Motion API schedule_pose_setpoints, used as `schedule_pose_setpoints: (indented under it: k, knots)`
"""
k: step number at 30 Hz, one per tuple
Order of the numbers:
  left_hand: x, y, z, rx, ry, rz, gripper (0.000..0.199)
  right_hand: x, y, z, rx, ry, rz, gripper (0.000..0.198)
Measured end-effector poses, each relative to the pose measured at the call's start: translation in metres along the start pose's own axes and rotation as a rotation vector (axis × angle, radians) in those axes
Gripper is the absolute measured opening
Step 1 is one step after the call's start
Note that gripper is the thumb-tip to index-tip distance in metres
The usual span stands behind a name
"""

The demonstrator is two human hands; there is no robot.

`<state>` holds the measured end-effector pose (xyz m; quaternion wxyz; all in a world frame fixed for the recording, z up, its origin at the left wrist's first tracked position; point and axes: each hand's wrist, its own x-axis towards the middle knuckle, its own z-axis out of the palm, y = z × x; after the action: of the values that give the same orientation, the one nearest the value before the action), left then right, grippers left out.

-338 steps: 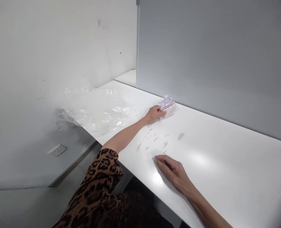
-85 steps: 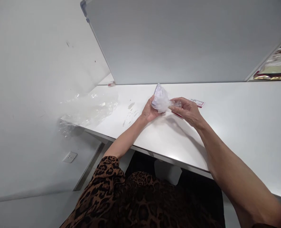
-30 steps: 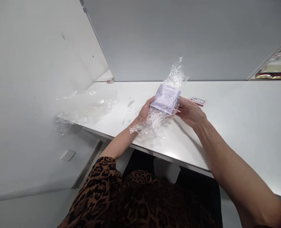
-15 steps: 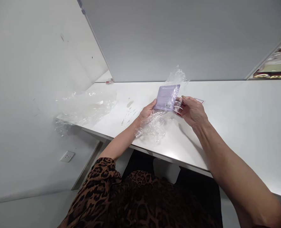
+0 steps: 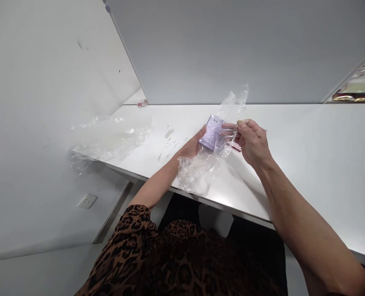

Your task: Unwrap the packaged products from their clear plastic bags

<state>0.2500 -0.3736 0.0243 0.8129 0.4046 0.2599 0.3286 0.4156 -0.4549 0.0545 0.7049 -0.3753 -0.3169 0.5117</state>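
My left hand [image 5: 194, 144] is closed around the left side of a small light-purple packet [image 5: 212, 130], tilted above the white table. Clear plastic wrap [image 5: 197, 172] hangs below it and also stands up behind it. With thumb and fingers pinched, my right hand [image 5: 252, 137] grips the wrap at the packet's right side, and its other fingers reach toward the packet. Behind that hand a red-edged flat item [image 5: 235, 146] shows in part on the table; most of it is hidden.
Another crumpled sheet of clear plastic [image 5: 114, 137] lies over the table's left end. A small red-and-white item [image 5: 142, 103] sits at the back left corner. A grey panel [image 5: 225, 49] rises along the back of the white table [image 5: 318, 164]. Shiny packages [image 5: 358, 88] show at far right.
The packet has turned in my left hand, from a broad face to a narrower one. My right hand has pulled the wrap, which now stretches higher behind the packet.
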Motion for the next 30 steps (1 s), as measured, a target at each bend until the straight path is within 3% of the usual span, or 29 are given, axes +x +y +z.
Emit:
schedule_pose_setpoints:
  k: [4, 7, 10, 12, 17, 20, 26, 30]
  knots:
    - [-0.006, 0.003, -0.005, 0.101, 0.046, 0.010, 0.020, 0.004, -0.007, -0.003, 0.023, 0.096, -0.060, 0.025]
    - [-0.001, 0.005, -0.009, -0.010, 0.149, 0.070, 0.017, 0.016, -0.015, -0.014, 0.069, 0.322, -0.086, 0.024]
    - [0.002, 0.006, -0.010, -0.109, 0.182, 0.132, 0.020, 0.027, -0.019, -0.030, 0.137, 0.486, 0.008, 0.032]
    - [0.002, 0.007, -0.009, -0.132, 0.162, 0.144, 0.022, 0.030, -0.015, -0.038, 0.141, 0.422, 0.083, 0.031]
    - [0.000, 0.004, -0.006, -0.112, 0.063, 0.137, 0.027, 0.022, -0.002, -0.035, -0.040, 0.027, 0.263, 0.038]
    - [-0.001, 0.001, -0.005, -0.110, 0.075, 0.132, 0.033, 0.014, -0.001, -0.026, -0.100, -0.124, 0.248, 0.026]
    - [0.000, -0.004, -0.006, 0.124, 0.119, 0.114, 0.044, 0.008, -0.004, -0.017, -0.007, -0.070, 0.105, 0.026]
    - [0.000, -0.004, -0.006, 0.187, -0.025, 0.103, 0.044, 0.003, -0.007, -0.011, 0.000, -0.059, 0.066, 0.024]
